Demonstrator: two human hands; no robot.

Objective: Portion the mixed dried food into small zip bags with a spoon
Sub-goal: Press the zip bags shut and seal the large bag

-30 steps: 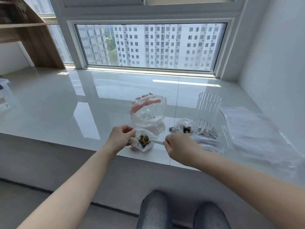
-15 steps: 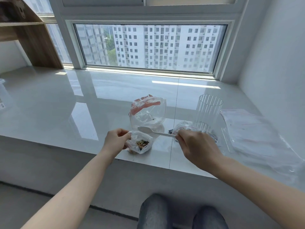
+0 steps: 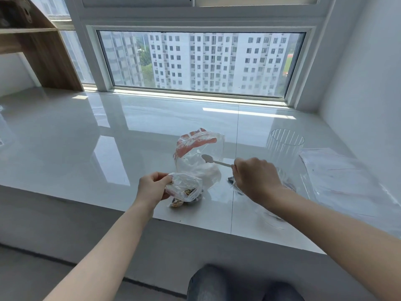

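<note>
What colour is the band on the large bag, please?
Orange-red on the large bag, seen from the head view.

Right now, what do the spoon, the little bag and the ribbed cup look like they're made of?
Spoon: pale grey with a dull sheen, metal or plastic, hard to tell.
Little bag: thin clear plastic film, crinkled and glossy, with the food showing through.
Ribbed cup: clear with upright ridges, glass or hard plastic.
</note>
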